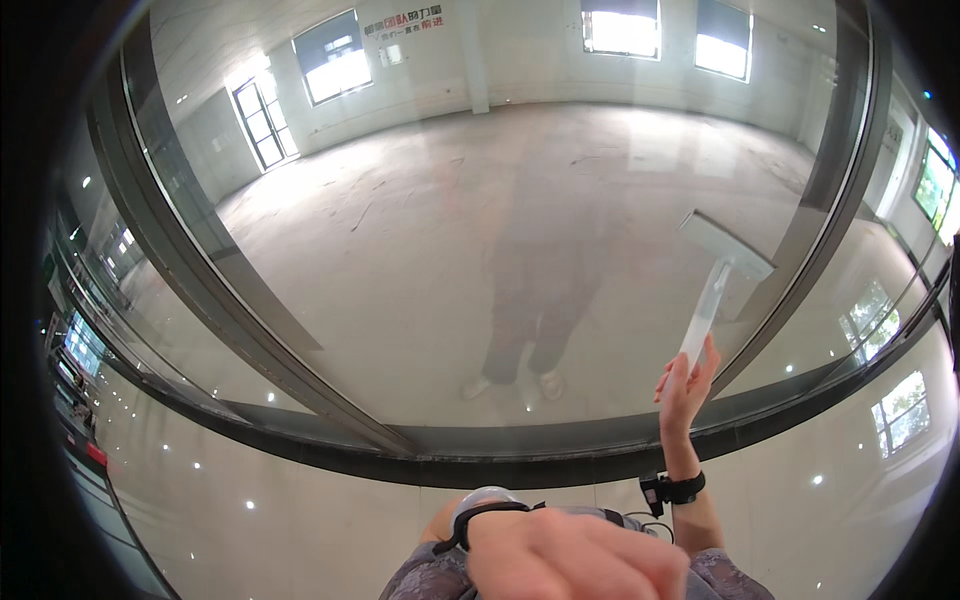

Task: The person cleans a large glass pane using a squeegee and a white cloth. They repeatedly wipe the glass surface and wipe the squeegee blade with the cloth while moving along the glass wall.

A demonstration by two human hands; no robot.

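Note:
On the right, my right hand point(686, 386) grips the pale, partly translucent handle of a window squeegee point(706, 307). Its wide head sits tilted at the glass pane point(420, 300), near the right frame post. My left hand point(577, 555) is very close to the camera at the bottom centre, its fingers curled. The inside of that hand is hidden, so I cannot tell whether anything is in it. A black strap crosses the left wrist, and a black band with a small device point(671, 491) is on the right wrist.
Dark metal posts point(247, 300) border the pane, with a black sill point(517, 469) along its bottom. Glossy tiles point(337, 517) cover the floor on my side. Through the glass a room with windows point(622, 30) shows. A faint reflection of a standing person overlies it.

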